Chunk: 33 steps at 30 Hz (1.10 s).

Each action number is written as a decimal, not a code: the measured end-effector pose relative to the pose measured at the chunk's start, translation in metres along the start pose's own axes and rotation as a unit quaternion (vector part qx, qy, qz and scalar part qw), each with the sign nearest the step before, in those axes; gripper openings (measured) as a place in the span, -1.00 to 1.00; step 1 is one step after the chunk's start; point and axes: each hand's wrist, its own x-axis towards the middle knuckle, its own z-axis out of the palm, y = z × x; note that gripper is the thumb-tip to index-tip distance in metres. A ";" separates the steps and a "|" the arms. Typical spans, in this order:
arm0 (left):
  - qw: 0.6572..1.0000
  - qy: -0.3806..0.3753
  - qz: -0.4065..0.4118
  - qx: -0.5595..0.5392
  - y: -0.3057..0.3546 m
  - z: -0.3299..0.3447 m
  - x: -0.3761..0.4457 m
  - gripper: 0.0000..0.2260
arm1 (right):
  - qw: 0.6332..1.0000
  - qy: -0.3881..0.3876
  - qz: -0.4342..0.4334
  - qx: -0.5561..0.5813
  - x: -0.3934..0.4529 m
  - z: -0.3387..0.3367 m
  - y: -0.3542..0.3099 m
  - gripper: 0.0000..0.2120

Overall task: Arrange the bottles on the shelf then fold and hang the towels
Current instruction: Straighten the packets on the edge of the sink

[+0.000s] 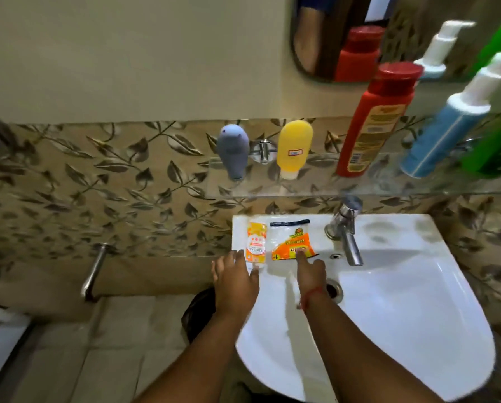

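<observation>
Head view over a wash basin. Both hands are seen low in the centre of the frame, reaching up-frame across the white sink (403,286) rim. The left hand (236,282) is spread flat with straight fingers, its fingertips at the lower edge of a small orange sachet (255,242) lying on the rim; nothing is gripped. The right hand (309,271) has one finger extended, its tip pressed on the lower edge of an orange-and-clear packet (293,239) just right of the sachet; how the remaining fingers lie cannot be told.

The bottles stand on the glass shelf (316,184) well up-frame of both hands, their long axes upright but fanned outward by the wide lens. From centre to right edge are shown a grey squeeze bottle (233,149) and a yellow squeeze bottle (294,148), both cap-down, then a red bottle (374,120) with a red cap, a blue pump bottle (450,120) and a green bottle (496,135) cut by the frame edge. The grey bottle is judged nearer the left hand, the taller bottles nearer the right. No towels are in view. A chrome tap (346,231) stands right of the packet.
</observation>
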 end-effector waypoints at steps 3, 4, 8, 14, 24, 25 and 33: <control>1.000 0.016 -0.015 0.001 0.006 0.008 0.035 -0.48 | 0.991 0.002 0.079 0.105 0.023 0.013 -0.009 -0.48; 1.000 0.005 -0.028 0.012 0.007 0.011 0.045 -0.45 | 0.990 0.003 0.084 0.116 0.028 0.015 -0.009 -0.56; 0.998 -0.011 -0.051 0.019 0.012 0.023 0.070 -0.48 | 0.978 -0.011 0.111 0.174 0.028 0.016 -0.004 -0.82; 0.980 0.042 -0.098 -0.171 0.012 0.012 0.055 -0.79 | 0.964 -0.022 0.037 0.264 -0.025 0.012 0.001 -0.90; 0.839 0.110 -0.338 -0.412 -0.139 -0.018 -0.081 -0.81 | 0.969 -0.213 -0.082 0.098 -0.156 0.070 0.071 -0.90; 0.830 0.118 -0.367 -0.402 -0.159 -0.016 -0.095 -0.81 | 0.966 -0.232 -0.073 0.083 -0.164 0.086 0.084 -0.88; 0.782 0.025 -0.492 -0.382 -0.279 0.056 -0.149 -0.95 | 0.978 -0.171 0.119 0.020 -0.156 0.193 0.202 -0.89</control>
